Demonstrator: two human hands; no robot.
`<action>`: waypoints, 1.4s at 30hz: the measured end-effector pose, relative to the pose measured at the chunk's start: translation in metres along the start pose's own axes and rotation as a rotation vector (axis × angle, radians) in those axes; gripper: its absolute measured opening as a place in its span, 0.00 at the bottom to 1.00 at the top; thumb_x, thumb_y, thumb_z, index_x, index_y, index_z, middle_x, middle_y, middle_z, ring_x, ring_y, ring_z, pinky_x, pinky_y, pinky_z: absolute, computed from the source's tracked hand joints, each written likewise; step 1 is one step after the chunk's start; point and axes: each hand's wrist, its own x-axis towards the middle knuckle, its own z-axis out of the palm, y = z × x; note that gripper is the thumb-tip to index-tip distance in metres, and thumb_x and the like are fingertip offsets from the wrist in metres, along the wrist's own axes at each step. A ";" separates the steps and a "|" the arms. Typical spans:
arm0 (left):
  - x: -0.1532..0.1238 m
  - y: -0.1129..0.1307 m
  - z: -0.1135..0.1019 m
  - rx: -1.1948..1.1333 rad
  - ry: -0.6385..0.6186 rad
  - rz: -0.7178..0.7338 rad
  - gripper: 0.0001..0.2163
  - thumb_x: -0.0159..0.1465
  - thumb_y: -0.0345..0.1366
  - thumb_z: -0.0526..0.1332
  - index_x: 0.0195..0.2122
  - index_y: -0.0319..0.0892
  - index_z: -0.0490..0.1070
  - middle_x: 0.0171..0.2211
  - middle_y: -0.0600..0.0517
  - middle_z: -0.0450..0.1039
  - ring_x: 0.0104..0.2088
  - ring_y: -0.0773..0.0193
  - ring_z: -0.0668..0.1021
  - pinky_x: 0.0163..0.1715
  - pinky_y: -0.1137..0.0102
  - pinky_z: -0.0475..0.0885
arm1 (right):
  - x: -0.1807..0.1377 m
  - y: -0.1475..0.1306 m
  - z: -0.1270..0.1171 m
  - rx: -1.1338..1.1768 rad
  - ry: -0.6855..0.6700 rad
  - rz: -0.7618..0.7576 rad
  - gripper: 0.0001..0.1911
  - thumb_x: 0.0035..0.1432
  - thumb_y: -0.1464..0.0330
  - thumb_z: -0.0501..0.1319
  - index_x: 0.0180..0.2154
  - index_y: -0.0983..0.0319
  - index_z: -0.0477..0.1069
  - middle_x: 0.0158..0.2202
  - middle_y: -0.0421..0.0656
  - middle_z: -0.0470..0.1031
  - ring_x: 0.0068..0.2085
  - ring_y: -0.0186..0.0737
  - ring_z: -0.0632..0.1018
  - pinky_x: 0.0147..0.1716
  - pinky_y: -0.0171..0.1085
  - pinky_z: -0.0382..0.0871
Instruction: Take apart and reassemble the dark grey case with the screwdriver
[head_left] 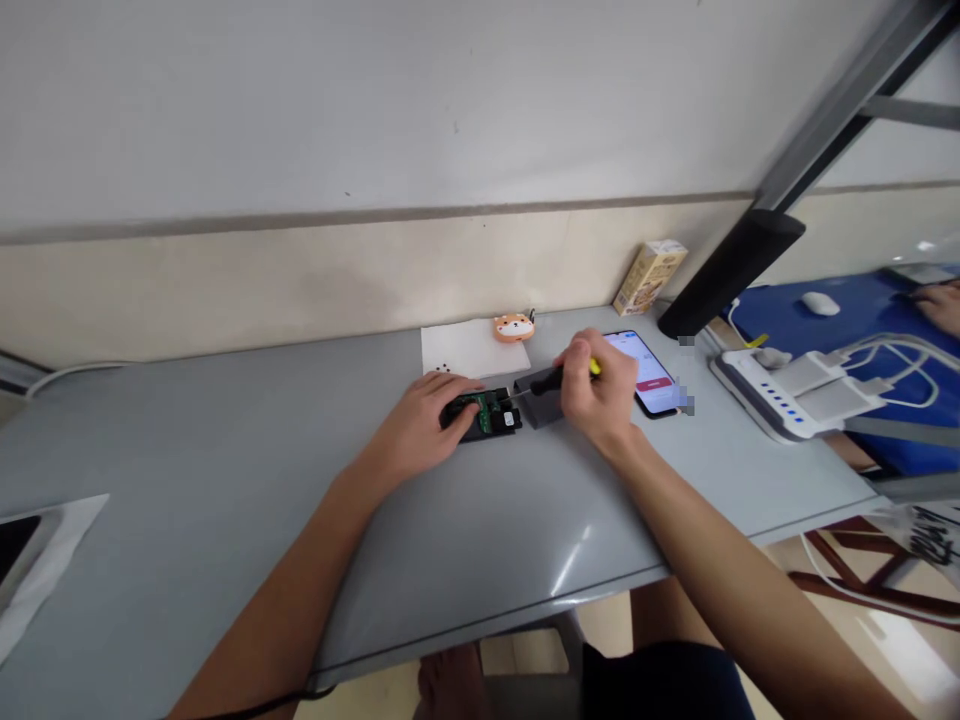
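Observation:
My left hand [431, 425] grips the left end of an opened black electronic device [487, 422], whose green circuit board shows. In my right hand [600, 385] is a screwdriver [553, 382] with a black and yellow handle. Its thin shaft points left, and the tip is at the device's right part; I cannot tell whether it touches a screw. Beneath the screwdriver and right hand lies a dark grey flat piece [541, 408], like a cover, just right of the device. Several small dark bits, perhaps screws [442, 368], rest on a white paper sheet [465, 345] behind.
An orange animal-face case [514, 327] sits on the paper. Right of my hand lies a lit phone [649, 385]. A drink carton [649, 277], a black padded post [731, 275] and a power strip [765, 400] with chargers stand further right. A person's hand [941, 303] rests beside a mouse [820, 303].

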 end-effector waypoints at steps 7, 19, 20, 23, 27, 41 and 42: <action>-0.002 0.017 0.007 0.103 -0.085 0.071 0.17 0.67 0.42 0.66 0.56 0.49 0.72 0.58 0.48 0.74 0.58 0.51 0.74 0.61 0.53 0.64 | -0.007 0.005 0.007 -0.010 -0.087 -0.019 0.20 0.72 0.62 0.51 0.26 0.59 0.63 0.22 0.38 0.64 0.25 0.35 0.65 0.28 0.39 0.55; -0.001 0.010 0.008 0.112 -0.087 0.061 0.15 0.65 0.40 0.68 0.51 0.47 0.72 0.55 0.49 0.76 0.56 0.51 0.75 0.60 0.55 0.63 | -0.007 0.004 0.007 0.014 -0.074 -0.014 0.21 0.73 0.61 0.50 0.26 0.59 0.63 0.22 0.38 0.63 0.25 0.34 0.65 0.28 0.38 0.56; -0.001 0.010 0.008 0.117 -0.086 0.062 0.14 0.65 0.40 0.68 0.50 0.47 0.72 0.55 0.49 0.77 0.55 0.52 0.76 0.60 0.55 0.64 | -0.007 0.004 0.007 0.015 -0.081 -0.015 0.21 0.73 0.61 0.50 0.26 0.59 0.63 0.22 0.38 0.63 0.25 0.34 0.65 0.28 0.38 0.56; -0.002 0.009 0.009 0.120 -0.085 0.067 0.11 0.65 0.40 0.68 0.48 0.46 0.73 0.54 0.50 0.77 0.55 0.53 0.77 0.59 0.55 0.64 | -0.007 0.003 0.007 0.006 -0.097 -0.020 0.20 0.72 0.62 0.51 0.26 0.59 0.64 0.22 0.38 0.64 0.25 0.34 0.65 0.27 0.38 0.55; -0.003 0.008 0.010 0.109 -0.073 0.087 0.10 0.66 0.40 0.67 0.47 0.48 0.75 0.56 0.50 0.76 0.55 0.53 0.76 0.60 0.55 0.65 | -0.008 0.003 0.007 -0.002 -0.079 -0.031 0.20 0.72 0.62 0.51 0.26 0.59 0.65 0.22 0.39 0.65 0.25 0.35 0.66 0.27 0.39 0.55; -0.003 0.007 0.010 0.096 -0.067 0.075 0.10 0.66 0.41 0.68 0.49 0.49 0.77 0.57 0.51 0.76 0.55 0.54 0.77 0.60 0.54 0.66 | -0.008 0.000 0.005 -0.004 -0.087 0.005 0.19 0.72 0.63 0.51 0.27 0.59 0.63 0.22 0.38 0.64 0.24 0.34 0.65 0.27 0.38 0.56; -0.003 0.006 0.011 0.093 -0.065 0.075 0.10 0.66 0.40 0.68 0.49 0.49 0.78 0.56 0.51 0.77 0.55 0.54 0.77 0.59 0.54 0.66 | -0.007 0.000 0.006 0.008 -0.093 0.026 0.19 0.72 0.62 0.52 0.27 0.59 0.63 0.22 0.37 0.64 0.24 0.34 0.64 0.27 0.38 0.56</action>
